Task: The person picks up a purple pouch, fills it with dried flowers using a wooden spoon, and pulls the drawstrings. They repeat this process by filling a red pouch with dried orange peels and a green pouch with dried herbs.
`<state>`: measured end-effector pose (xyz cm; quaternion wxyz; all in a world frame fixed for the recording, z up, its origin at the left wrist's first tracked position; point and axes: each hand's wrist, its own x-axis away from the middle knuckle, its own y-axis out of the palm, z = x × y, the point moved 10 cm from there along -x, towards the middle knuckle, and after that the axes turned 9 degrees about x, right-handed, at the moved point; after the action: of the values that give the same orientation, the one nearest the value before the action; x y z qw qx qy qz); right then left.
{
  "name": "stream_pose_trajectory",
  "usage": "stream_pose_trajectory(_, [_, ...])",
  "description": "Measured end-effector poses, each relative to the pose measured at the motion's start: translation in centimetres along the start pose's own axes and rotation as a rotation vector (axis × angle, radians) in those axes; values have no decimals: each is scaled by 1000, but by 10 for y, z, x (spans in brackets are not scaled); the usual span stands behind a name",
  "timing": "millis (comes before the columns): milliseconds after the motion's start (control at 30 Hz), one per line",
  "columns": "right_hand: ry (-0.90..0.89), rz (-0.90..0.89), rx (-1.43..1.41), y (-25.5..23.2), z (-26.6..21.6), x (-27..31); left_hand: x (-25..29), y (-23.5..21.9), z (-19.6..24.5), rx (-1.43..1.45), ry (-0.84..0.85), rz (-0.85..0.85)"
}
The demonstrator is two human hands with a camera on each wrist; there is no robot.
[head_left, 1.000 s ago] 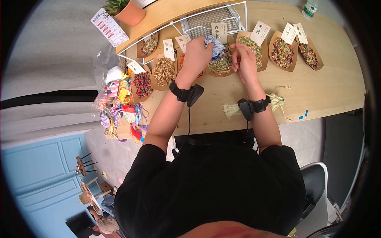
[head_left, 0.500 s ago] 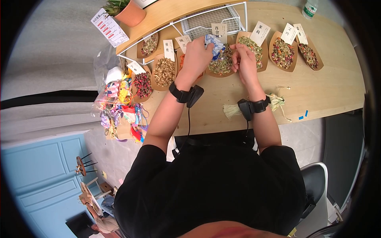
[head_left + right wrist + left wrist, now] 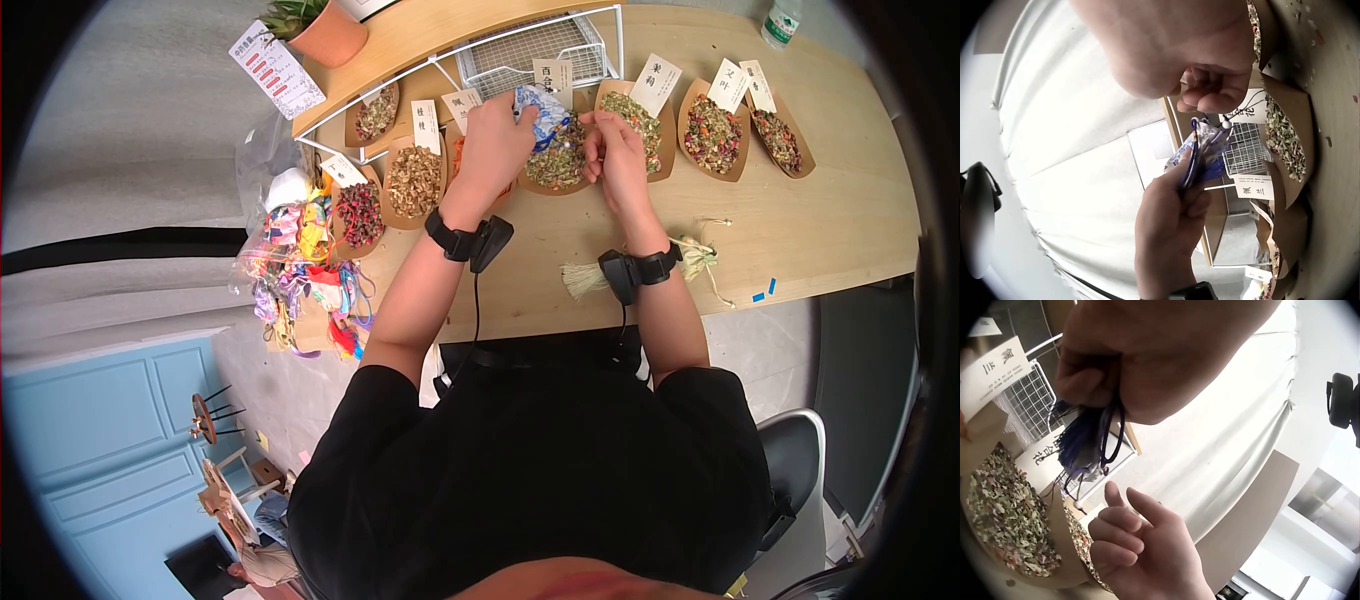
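My left hand (image 3: 496, 150) grips a blue-and-white cloth pouch (image 3: 545, 114) above a paper tray of dried herbs (image 3: 556, 170). Dark blue cord loops and a tassel (image 3: 1080, 439) hang below the left hand (image 3: 1147, 356) in the left wrist view. Close to the pouch's right side, my right hand (image 3: 618, 165) is raised with its fingers loosely curled and nothing visible in them. In the right wrist view, a white bead (image 3: 1227, 124) on thin strings dangles just below the right hand (image 3: 1179, 47), apart from its fingertips as far as I can see. The pouch's opening is hidden.
Labelled herb trays (image 3: 415, 182) line the table (image 3: 820, 220) on both sides. A wire basket (image 3: 535, 58) stands behind. Bagged colourful pouches (image 3: 310, 235) lie left; a pale tasselled pouch (image 3: 697, 257) lies by the right wrist. A bottle (image 3: 780, 24) stands back right.
The pouch has shifted and tilted slightly in my left hand. Both hands have stayed in almost the same place.
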<state>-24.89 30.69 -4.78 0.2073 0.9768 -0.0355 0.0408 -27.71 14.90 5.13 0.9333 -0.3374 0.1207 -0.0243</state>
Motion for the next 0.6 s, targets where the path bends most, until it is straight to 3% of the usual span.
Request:
stream_pose_trajectory(200, [-7, 1, -7, 0, 2, -1, 5, -3, 18, 67, 31, -26])
stream_pose_trajectory(300, [-8, -5, 1, 0, 1, -1, 4, -5, 17, 55, 121, 41])
stream_pose_trajectory(500, [-10, 6, -12, 0, 1, 0, 9, -9, 28, 112, 24, 6])
stream_pose_trajectory(600, [3, 2, 12, 1, 0, 1, 8, -8, 24, 87, 53, 12])
